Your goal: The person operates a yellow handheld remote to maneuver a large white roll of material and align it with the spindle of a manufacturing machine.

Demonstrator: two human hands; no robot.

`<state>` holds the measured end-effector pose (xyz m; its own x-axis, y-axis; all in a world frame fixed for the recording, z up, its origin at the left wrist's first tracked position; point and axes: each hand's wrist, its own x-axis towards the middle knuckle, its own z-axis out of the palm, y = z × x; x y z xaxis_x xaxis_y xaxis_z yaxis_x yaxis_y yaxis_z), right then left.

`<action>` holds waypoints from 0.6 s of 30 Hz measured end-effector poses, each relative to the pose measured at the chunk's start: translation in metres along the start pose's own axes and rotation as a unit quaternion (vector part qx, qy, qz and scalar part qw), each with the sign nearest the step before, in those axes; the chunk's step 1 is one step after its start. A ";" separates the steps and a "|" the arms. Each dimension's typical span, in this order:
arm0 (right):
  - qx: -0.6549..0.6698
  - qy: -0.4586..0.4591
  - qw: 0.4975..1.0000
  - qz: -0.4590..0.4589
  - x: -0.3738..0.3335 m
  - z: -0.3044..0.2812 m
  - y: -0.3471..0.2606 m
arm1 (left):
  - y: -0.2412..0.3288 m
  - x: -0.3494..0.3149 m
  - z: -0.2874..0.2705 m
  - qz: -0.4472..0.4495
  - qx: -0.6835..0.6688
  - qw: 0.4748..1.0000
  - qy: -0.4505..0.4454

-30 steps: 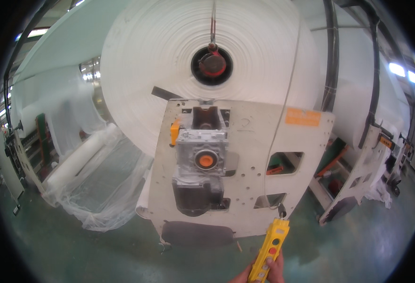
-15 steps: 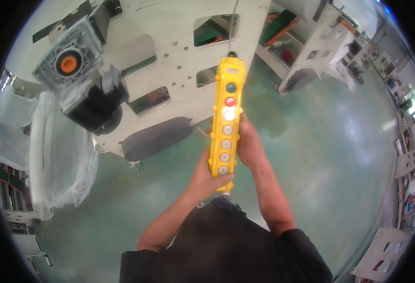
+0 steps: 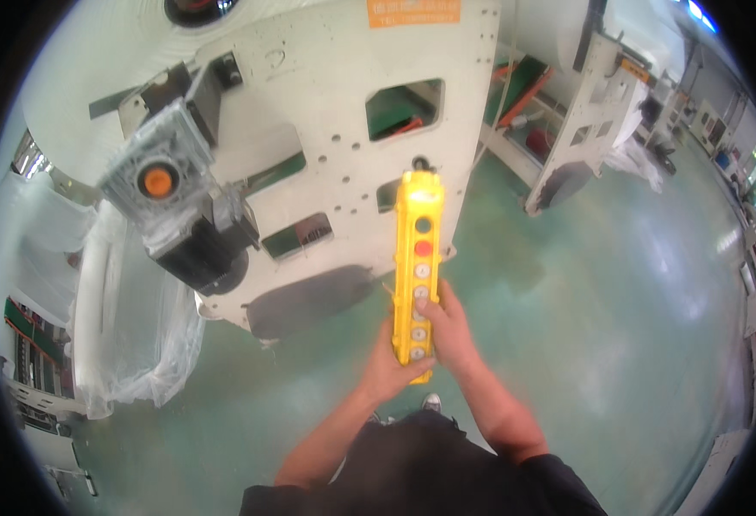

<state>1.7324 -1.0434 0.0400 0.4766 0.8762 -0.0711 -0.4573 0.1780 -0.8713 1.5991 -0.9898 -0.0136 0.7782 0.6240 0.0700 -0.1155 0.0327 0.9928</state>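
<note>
A long yellow pendant control box (image 3: 406,267) stands up in front of me, with a dark button at its top, a red one below it and a row of several white ones further down. Around its lower end, my left hand (image 3: 384,371) is closed, the thumb lying across the front. My right hand (image 3: 452,334) grips the right side, its thumb resting on a white button near the middle of the row. The fingers behind the box are mostly hidden.
Ahead stands a cream machine side plate (image 3: 309,77) with cut-outs. At its left are a silver gearbox (image 3: 150,163) with an orange centre and a black motor (image 3: 206,249). Plastic-wrapped rolls (image 3: 94,318) lie to the left; another machine frame (image 3: 559,129) stands ahead right over green floor (image 3: 584,344).
The pendant control box and both hands sit lower in view, as does the machine. My right thumb has come round onto the front of the box, over a white button.
</note>
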 end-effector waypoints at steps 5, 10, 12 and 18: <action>0.049 0.036 0.998 0.013 0.005 -0.003 0.028 | 0.007 -0.004 -0.001 -0.068 -0.091 0.994 0.004; 0.071 -0.006 0.997 0.028 0.019 0.006 0.025 | -0.003 -0.013 -0.005 -0.055 -0.002 0.998 0.037; 0.037 0.011 0.998 0.040 0.023 0.009 0.026 | -0.009 -0.013 -0.011 -0.050 -0.016 0.998 0.033; 0.017 -0.010 0.999 0.039 0.026 0.020 0.034 | -0.020 -0.026 -0.025 -0.048 0.036 0.997 0.050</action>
<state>1.7145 -1.0058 0.0185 0.4245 0.8964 -0.1277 -0.5175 0.1245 -0.8466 1.5656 -0.9870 -0.0373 0.7171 0.6962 -0.0324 0.0036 0.0428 0.9991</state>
